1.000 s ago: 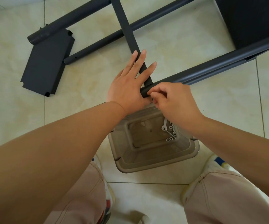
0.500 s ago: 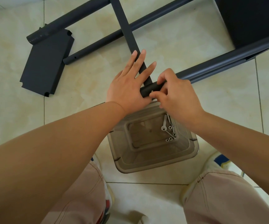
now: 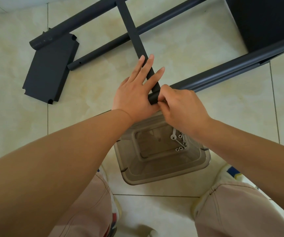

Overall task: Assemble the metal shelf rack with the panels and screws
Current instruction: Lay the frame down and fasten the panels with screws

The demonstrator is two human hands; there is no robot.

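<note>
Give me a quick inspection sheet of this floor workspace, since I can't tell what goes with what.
Surface: pale tiled floor.
Job's things: dark flat crossbar meeting the end of a round post; two more tubes and a loose flat panel at upper left; screws in a clear plastic tub.
Clutter: nothing seen.
Grips: left hand lies flat, fingers straight, on the crossbar; right hand pinches at the post's end, what it pinches is hidden.
Cables: nothing seen.
Surroundings: the person's knees and shoes at the bottom edge.
</note>
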